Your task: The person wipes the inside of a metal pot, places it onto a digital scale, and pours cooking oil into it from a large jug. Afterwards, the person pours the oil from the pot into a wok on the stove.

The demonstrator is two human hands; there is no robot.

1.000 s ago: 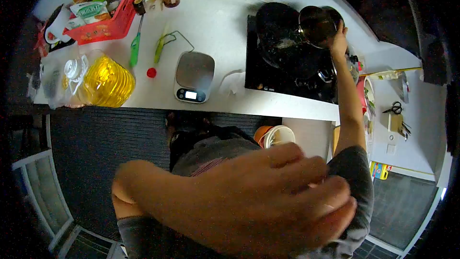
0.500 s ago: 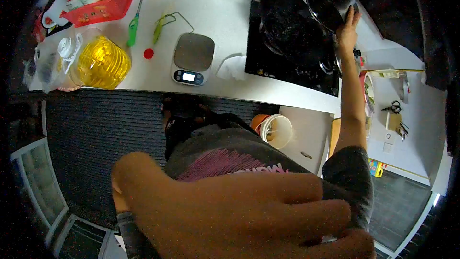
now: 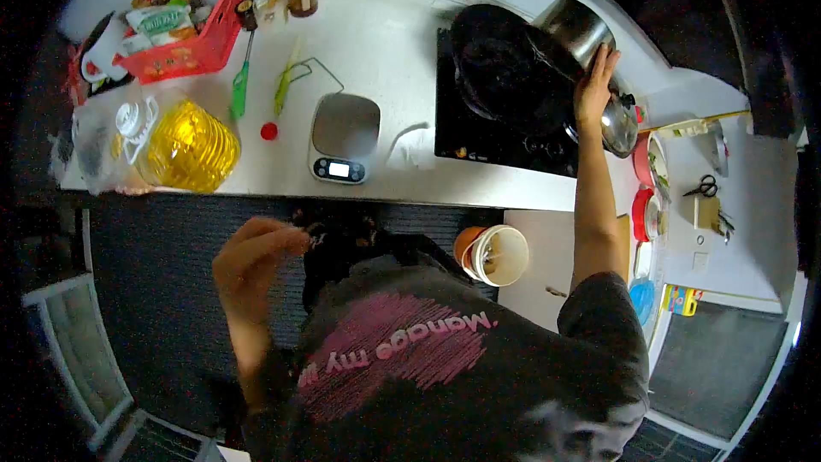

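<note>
My right hand (image 3: 596,90) is at the side of a steel pot (image 3: 580,27), its fingers lying along the metal by the rim. The pot sits tilted at the back right of the black cooktop (image 3: 466,133), beside a dark wok (image 3: 496,60). A glass lid (image 3: 619,124) with a dark knob leans just right of my right wrist. My left hand (image 3: 256,258) hangs over the dark floor in front of the counter, fingers drawn together, with nothing visible in them.
On the counter are a kitchen scale (image 3: 345,133), a jug of yellow oil (image 3: 190,147), a red basket (image 3: 184,56) of packets, a green lighter (image 3: 240,90) and a red cap (image 3: 269,131). A bucket (image 3: 505,257) stands below. Scissors (image 3: 705,186) hang on the right.
My left hand has dropped from close before the camera to the lower left. My right hand has shifted slightly left and down on the pot; the view has tilted.
</note>
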